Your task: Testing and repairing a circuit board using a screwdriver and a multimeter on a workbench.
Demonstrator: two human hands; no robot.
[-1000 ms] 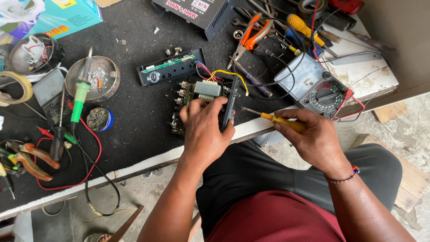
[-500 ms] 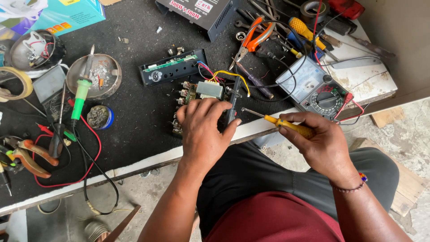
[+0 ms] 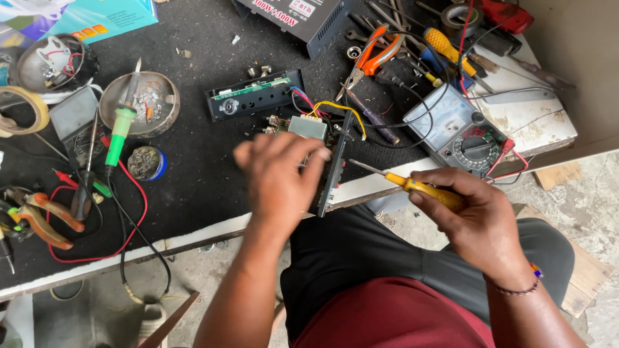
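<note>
Black workbench (image 3: 193,174), left hand (image 3: 280,177) blurred over circuit board (image 3: 325,164), grip unclear, right hand (image 3: 480,219) fingers clasping screwdriver (image 3: 412,185)

Yellow screwdriver (image 3: 422,188) — green soldering iron (image 3: 119,135)

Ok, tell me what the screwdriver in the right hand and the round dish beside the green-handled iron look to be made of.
Screwdriver: glossy yellow handle, probably plastic; thin grey shaft, apparently steel. Round dish: dull grey, scorched-looking rim, likely metal.
</note>
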